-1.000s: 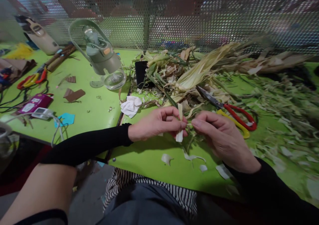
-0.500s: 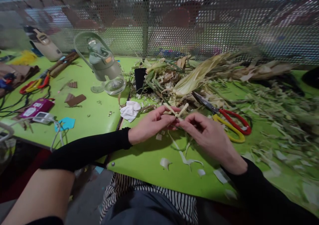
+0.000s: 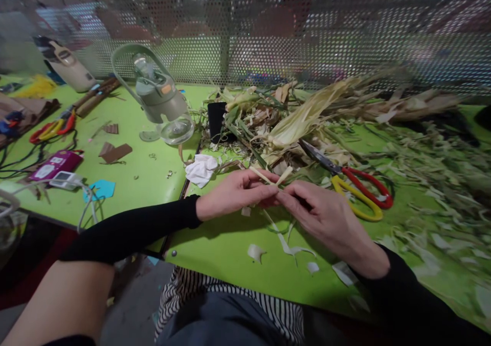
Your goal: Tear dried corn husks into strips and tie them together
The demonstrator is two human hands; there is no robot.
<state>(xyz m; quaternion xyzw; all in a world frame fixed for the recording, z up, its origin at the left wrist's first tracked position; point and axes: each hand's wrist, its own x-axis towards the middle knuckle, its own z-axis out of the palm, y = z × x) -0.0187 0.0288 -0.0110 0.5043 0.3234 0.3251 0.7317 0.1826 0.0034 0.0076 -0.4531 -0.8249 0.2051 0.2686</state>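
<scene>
Between my two hands are pale corn husk strips (image 3: 284, 174), their ends sticking up in a V above the fingertips. My left hand (image 3: 245, 191) pinches them from the left, thumb laid along the top. From the right, the thumb and fingers of my right hand (image 3: 322, 214) close on the same spot, so the fingertips of both hands meet. The exact grip point is hidden by the fingers. Thin husk shreds (image 3: 286, 244) lie on the green table below. Scissors (image 3: 358, 185) with one red and one yellow handle rest just beyond my right hand.
A heap of corn husks (image 3: 299, 116) spreads along the back, with a dark phone (image 3: 217, 121) beside it. A water bottle (image 3: 163, 100), crumpled tissue (image 3: 200, 170) and purple box (image 3: 57, 165) stand or lie leftward. A perforated metal screen (image 3: 245, 34) borders the table.
Both hands have shifted slightly down and toward the right, still pinching the husk strips together. The fingertips now sit closer together. The view has moved a little.
</scene>
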